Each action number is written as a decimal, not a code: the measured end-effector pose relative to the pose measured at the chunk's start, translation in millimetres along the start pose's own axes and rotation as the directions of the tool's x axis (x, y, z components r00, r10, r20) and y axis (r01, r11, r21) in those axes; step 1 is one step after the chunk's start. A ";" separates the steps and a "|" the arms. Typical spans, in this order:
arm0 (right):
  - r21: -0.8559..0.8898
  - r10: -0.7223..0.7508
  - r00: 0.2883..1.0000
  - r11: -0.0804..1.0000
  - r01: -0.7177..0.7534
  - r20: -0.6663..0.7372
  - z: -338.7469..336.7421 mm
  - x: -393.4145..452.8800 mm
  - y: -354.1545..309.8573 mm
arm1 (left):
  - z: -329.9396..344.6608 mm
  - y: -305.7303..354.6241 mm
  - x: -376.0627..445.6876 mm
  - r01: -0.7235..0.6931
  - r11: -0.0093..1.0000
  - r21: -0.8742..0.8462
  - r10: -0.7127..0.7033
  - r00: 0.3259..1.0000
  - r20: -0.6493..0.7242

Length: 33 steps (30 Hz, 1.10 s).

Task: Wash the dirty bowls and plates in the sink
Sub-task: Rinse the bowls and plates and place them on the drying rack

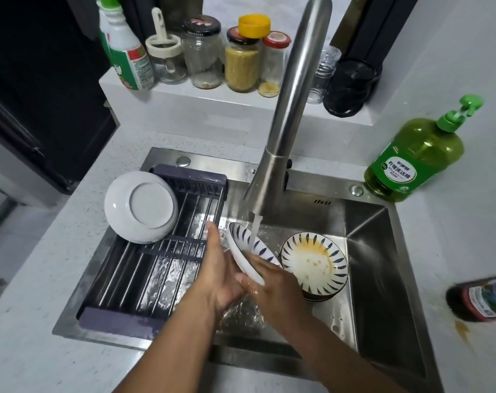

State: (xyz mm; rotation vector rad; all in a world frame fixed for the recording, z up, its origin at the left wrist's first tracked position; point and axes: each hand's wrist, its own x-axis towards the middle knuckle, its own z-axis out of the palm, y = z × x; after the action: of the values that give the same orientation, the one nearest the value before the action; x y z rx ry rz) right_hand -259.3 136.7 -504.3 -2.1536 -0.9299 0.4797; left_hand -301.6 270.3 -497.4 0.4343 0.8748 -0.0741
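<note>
Faucet (280, 131) above; dirty bowl (314, 262) rightward.

A green soap bottle (414, 154) stands right; jars (241, 55) (various lids) line the ledge (184, 95).

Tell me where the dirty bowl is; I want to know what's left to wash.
The dirty bowl sits in the sink basin, right of the tilted plate under the faucet stream.

Counted: two blue-striped bowls, one tilted under the tap (248, 248) and one soiled in the sink (314, 263); one white plate (141, 207) on one drying rack (167, 251); one green soap bottle (417, 154); one white spray bottle (127, 49); four lidded jars (242, 63) on the shelf.
</note>
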 end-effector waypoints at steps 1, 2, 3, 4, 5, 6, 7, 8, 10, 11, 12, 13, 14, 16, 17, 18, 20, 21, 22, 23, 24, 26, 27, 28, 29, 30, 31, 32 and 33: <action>-0.077 -0.063 0.997 0.995 0.067 0.051 -1.2 0.1 1.1 | 0.1 3.1 -1.7 -0.016 0.999 0.047 0.016 1.000 0.005; -0.146 -0.104 0.987 0.982 0.122 0.123 -1.1 0.5 1.8 | 0.6 4.4 -2.7 -0.032 0.994 0.100 0.032 0.999 0.000; -0.204 -0.125 0.973 0.965 0.165 0.194 -2.1 0.3 0.7 | 1.0 5.3 -1.8 -0.046 0.988 0.146 0.052 0.998 -0.037; -0.245 -0.131 0.957 0.949 0.196 0.260 -2.4 -0.4 0.3 | 0.0 6.2 -1.2 -0.068 0.983 0.172 0.085 0.992 -0.093; -0.275 -0.131 0.941 0.935 0.222 0.312 -2.9 -2.6 0.8 | -1.7 6.4 1.1 -0.092 0.979 0.181 0.120 0.982 -0.149; -0.301 -0.127 0.930 0.924 0.237 0.345 -3.7 -5.3 1.9 | -3.6 6.7 4.2 -0.118 0.975 0.187 0.157 0.965 -0.208; -0.331 -0.107 0.928 0.915 0.232 0.357 -4.4 -8.8 5.1 | -6.4 7.6 7.9 -0.140 0.972 0.187 0.185 0.951 -0.248; -0.366 -0.073 0.936 0.908 0.206 0.345 -6.0 -12.1 9.2 | -8.5 7.9 8.9 -0.152 0.970 0.191 0.202 0.939 -0.278; -0.444 0.034 0.961 0.891 0.096 0.275 -9.1 -11.8 21.4 | -11.9 6.5 10.7 -0.169 0.958 0.233 0.241 0.913 -0.328; -0.479 0.088 0.968 0.877 0.038 0.237 -10.6 -7.8 26.3 | -12.9 3.8 10.8 -0.173 0.949 0.263 0.258 0.907 -0.334; -0.503 0.129 0.969 0.864 -0.006 0.211 -10.6 -0.7 29.7 | -10.5 0.5 6.9 -0.173 0.942 0.289 0.267 0.905 -0.331; -0.513 0.161 0.965 0.858 -0.033 0.209 -9.7 8.4 30.5 | -9.0 -3.8 4.7 -0.169 0.939 0.299 0.264 0.911 -0.315; -0.503 0.185 0.954 0.863 -0.043 0.236 -8.1 17.5 26.2 | -7.5 -8.5 3.0 -0.157 0.941 0.300 0.245 0.927 -0.283; -0.454 0.176 0.921 0.891 0.001 0.348 0.0 32.9 11.1 | -4.7 -18.4 1.6 -0.117 0.948 0.297 0.185 0.959 -0.213; -0.401 0.138 0.903 0.915 0.041 0.407 4.1 36.3 2.5 | -4.8 -20.5 2.3 -0.104 0.953 0.284 0.160 0.970 -0.182; -0.332 0.090 0.888 0.941 0.073 0.451 6.4 35.2 -6.2 | -5.0 -19.9 2.5 -0.100 0.964 0.248 0.141 0.978 -0.155; -0.209 -0.007 0.871 0.970 0.125 0.491 4.8 22.5 -11.6 | -10.7 -10.9 6.5 -0.106 0.978 0.182 0.135 0.979 -0.155; -0.188 -0.040 0.865 0.970 0.153 0.499 1.4 13.7 -7.2 | -13.6 -5.0 7.4 -0.113 0.976 0.184 0.145 0.974 -0.176; -0.191 -0.061 0.867 0.965 0.177 0.495 -3.5 5.3 -0.7 | -14.6 0.0 7.4 -0.118 0.971 0.206 0.161 0.965 -0.206; -0.204 -0.076 0.879 0.960 0.192 0.471 -8.5 -1.6 8.5 | -17.5 3.4 10.6 -0.126 0.962 0.243 0.186 0.953 -0.240; -0.229 -0.081 0.896 0.953 0.197 0.436 -14.5 -6.3 17.4 | -15.5 6.2 9.4 -0.134 0.952 0.274 0.208 0.943 -0.260; -0.319 -0.055 0.922 0.929 0.189 0.383 -21.3 -8.7 36.2 | -18.0 7.9 13.3 -0.155 0.945 0.287 0.239 0.928 -0.287; -0.377 -0.035 0.932 0.909 0.180 0.360 -23.3 -6.9 44.6 | -21.3 7.8 16.3 -0.164 0.941 0.296 0.253 0.921 -0.295; -0.420 -0.021 0.947 0.893 0.162 0.320 -24.0 -3.7 51.3 | -24.8 8.0 19.2 -0.174 0.939 0.298 0.265 0.916 -0.300; -0.436 -0.006 0.967 0.892 0.120 0.254 -23.5 0.5 57.2 | -29.8 8.5 23.3 -0.176 0.937 0.302 0.272 0.910 -0.313; -0.414 0.015 0.986 0.908 0.057 0.167 -21.8 4.9 59.9 | -30.8 8.9 23.2 -0.185 0.935 0.301 0.282 0.904 -0.322; -0.358 0.048 0.996 0.933 -0.019 0.071 -19.2 9.2 59.2 | -33.7 9.6 25.5 -0.178 0.934 0.310 0.284 0.896 -0.341; -0.283 0.090 0.996 0.955 -0.094 -0.026 -15.9 13.6 55.9 | -29.9 11.3 21.9 -0.183 0.928 0.323 0.295 0.893 -0.341; -0.206 0.154 0.981 0.963 -0.176 -0.116 -11.8 18.3 51.7 | -30.2 13.0 22.7 -0.177 0.922 0.343 0.297 0.893 -0.339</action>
State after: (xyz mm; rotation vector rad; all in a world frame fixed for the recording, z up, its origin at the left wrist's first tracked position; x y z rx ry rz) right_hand -216.0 120.3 -535.9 -2.4419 -0.7805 0.3617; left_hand -305.8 296.7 -527.1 0.8666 1.1972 0.1119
